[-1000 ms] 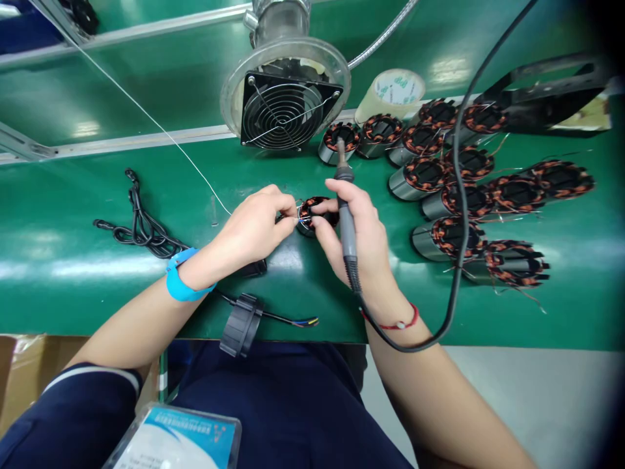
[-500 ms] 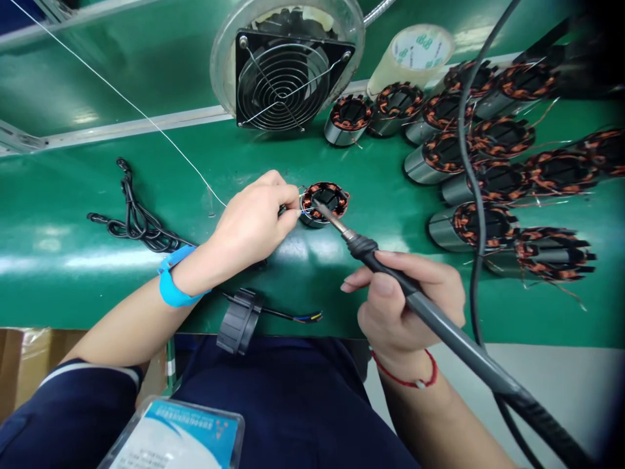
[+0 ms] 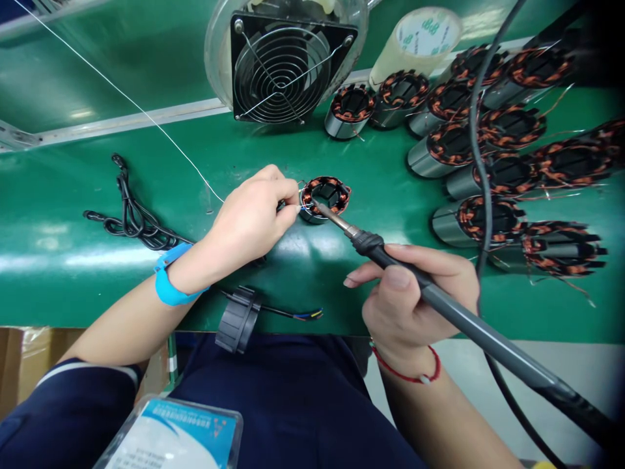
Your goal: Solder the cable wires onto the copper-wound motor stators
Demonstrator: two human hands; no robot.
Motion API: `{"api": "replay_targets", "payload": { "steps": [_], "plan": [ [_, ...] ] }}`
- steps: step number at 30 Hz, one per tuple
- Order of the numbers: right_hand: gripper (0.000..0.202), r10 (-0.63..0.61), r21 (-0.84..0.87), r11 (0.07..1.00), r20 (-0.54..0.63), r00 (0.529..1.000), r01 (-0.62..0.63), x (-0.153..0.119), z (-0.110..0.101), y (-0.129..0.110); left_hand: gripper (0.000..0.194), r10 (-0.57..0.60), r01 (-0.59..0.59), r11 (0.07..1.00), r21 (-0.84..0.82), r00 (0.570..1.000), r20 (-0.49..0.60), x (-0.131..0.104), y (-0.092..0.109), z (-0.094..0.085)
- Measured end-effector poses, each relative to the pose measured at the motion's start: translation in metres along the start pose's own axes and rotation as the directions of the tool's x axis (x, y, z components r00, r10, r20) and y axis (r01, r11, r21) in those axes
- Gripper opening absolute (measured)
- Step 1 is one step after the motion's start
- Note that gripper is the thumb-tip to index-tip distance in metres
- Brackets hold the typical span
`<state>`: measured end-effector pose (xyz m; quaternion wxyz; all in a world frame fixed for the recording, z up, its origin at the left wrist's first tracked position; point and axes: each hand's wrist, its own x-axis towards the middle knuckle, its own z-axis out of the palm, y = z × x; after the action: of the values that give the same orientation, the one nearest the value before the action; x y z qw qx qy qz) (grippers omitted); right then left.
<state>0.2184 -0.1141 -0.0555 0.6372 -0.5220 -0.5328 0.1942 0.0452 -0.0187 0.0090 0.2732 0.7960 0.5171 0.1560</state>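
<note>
A small copper-wound stator [image 3: 325, 198] stands on the green bench in front of me. My left hand [image 3: 261, 212] is closed at its left edge, thumb and fingertips pinching thin wires, one of them bluish. A thin white strand [image 3: 161, 130] runs from the upper left down to this hand. My right hand [image 3: 420, 296] is wrapped round a soldering iron [image 3: 454, 309], whose metal tip points at the left part of the stator's top, next to my left fingertips. Whether the tip touches the wires cannot be made out.
A fan with a round grille [image 3: 280, 75] stands behind. Several wound stators [image 3: 505, 172] fill the right side, near a tape roll [image 3: 424, 39]. Black cables [image 3: 134, 208] lie left. A black ring part [image 3: 239, 319] with a wire lead sits at the front edge. The iron's cord [image 3: 476, 130] hangs at right.
The view has shifted slightly. My right hand and the iron's handle sit a little farther right, while the tip stays by the stator's left side. My left hand keeps its pinch.
</note>
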Motion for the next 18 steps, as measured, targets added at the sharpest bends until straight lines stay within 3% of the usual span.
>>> {"api": "replay_targets", "payload": {
  "steps": [11,18],
  "plan": [
    [0.012,0.010,-0.013,1.000,0.082,0.997,-0.009,-0.0017,-0.0017,-0.0033,0.017,0.022,-0.022,1.000,0.001,1.000,-0.013,0.0004,-0.0010,0.0009],
    [0.012,-0.009,0.044,0.999,0.054,0.998,0.007,-0.0017,-0.0002,-0.0016,0.017,-0.001,0.001,1.000,0.007,1.000,-0.004,0.0006,-0.0003,-0.0002]
  ]
}}
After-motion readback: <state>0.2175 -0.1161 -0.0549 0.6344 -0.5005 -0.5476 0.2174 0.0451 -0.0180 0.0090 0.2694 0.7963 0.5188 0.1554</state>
